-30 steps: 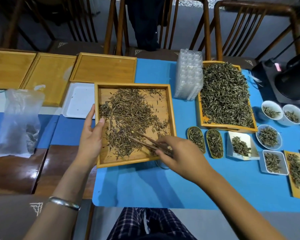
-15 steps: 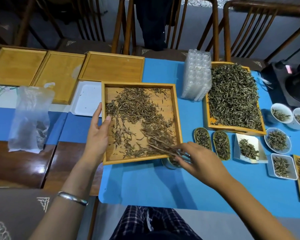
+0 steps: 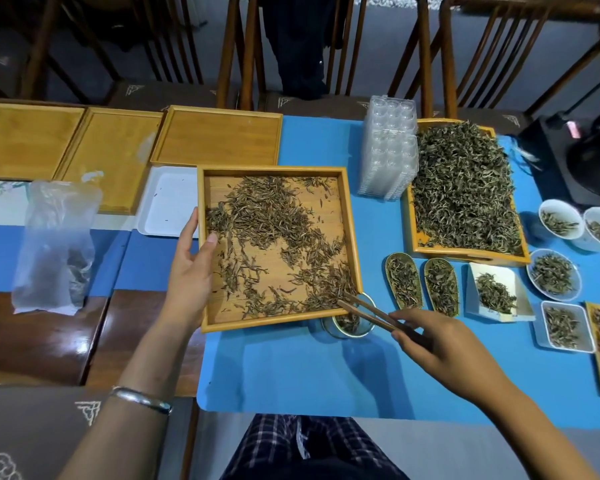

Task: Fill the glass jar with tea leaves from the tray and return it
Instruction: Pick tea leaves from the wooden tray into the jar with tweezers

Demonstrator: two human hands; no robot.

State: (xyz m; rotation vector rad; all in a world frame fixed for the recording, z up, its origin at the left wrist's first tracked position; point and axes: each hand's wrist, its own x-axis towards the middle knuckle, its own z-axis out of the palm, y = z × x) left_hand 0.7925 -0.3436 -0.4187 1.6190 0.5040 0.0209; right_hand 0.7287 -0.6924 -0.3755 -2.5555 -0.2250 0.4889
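Observation:
A square wooden tray holds scattered brown tea leaves. My left hand grips its left rim, thumb over the edge. A small glass jar stands on the blue mat under the tray's near right corner, with some leaves inside; the tray hides part of its mouth. My right hand holds dark wooden tweezers, whose tips rest among the leaves at that corner, just above the jar.
A second tray heaped with green tea lies to the right, beside stacked clear plastic containers. Small dishes of tea line the right side. Empty wooden trays, a white tray and a plastic bag sit at left.
My right hand has drawn the tweezers from the tray's middle to its near right corner, raking leaves toward it. The jar has come into view below that corner. The left hand keeps its grip.

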